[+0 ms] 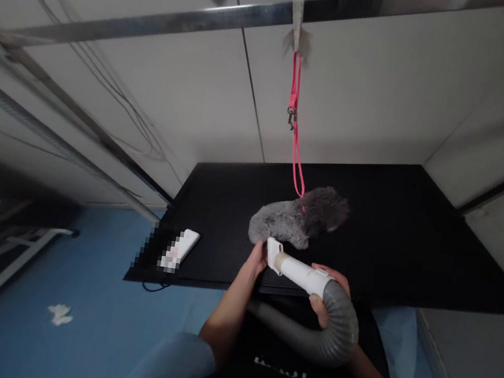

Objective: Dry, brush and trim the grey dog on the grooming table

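A small dog with grey, fluffy fur [279,217] is on the black grooming table [398,223], its darker head end to the right. A pink grooming loop [296,148] runs from above down to its neck. My right hand [328,295] grips the white pipe of a pet dryer [303,274], where the grey ribbed hose [343,323] joins it. The flat white nozzle [274,254] points at the dog's lower rear. My left hand [258,259] is at the dog's hind end, beside the nozzle; its fingers are mostly hidden.
A white phone [186,245] lies on the table's left corner, partly pixelated. Overhead crosses a metal bar [173,16] that holds the pink loop. A slanted post [99,134] stands at the left. White scraps [59,314] lie on the blue floor [98,298].
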A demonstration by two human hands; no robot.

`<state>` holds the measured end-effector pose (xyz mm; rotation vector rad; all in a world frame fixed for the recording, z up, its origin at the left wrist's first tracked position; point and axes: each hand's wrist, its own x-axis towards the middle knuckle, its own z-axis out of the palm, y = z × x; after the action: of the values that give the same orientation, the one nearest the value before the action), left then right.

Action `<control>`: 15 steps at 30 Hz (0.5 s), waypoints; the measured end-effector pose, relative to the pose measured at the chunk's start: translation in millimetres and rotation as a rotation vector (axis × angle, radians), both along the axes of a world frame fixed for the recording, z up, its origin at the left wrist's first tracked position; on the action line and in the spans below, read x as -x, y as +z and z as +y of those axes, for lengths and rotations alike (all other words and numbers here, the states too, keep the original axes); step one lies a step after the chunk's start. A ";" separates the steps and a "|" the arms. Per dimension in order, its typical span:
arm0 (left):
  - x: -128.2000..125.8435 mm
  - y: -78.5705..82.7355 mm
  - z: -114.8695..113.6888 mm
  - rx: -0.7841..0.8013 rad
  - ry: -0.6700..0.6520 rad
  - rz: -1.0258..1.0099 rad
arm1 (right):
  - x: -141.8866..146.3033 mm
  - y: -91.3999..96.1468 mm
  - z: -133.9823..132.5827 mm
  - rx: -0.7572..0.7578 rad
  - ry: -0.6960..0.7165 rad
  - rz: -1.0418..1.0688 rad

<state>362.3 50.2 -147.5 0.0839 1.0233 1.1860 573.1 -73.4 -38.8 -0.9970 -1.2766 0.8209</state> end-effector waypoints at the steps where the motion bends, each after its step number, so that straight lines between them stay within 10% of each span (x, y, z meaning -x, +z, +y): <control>1: -1.6 0.4 -1.4 0.027 -0.030 -0.038 | -2.3 -1.1 -3.2 0.013 -0.011 -0.001; 15: -21.3 10.1 -6.4 -0.106 -0.017 -0.188 | -13.9 5.6 -15.4 -0.072 -0.082 0.057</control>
<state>383.6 43.8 -137.4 0.0628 0.7940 1.2084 587.0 -88.8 -33.2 -0.9561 -1.2009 0.7306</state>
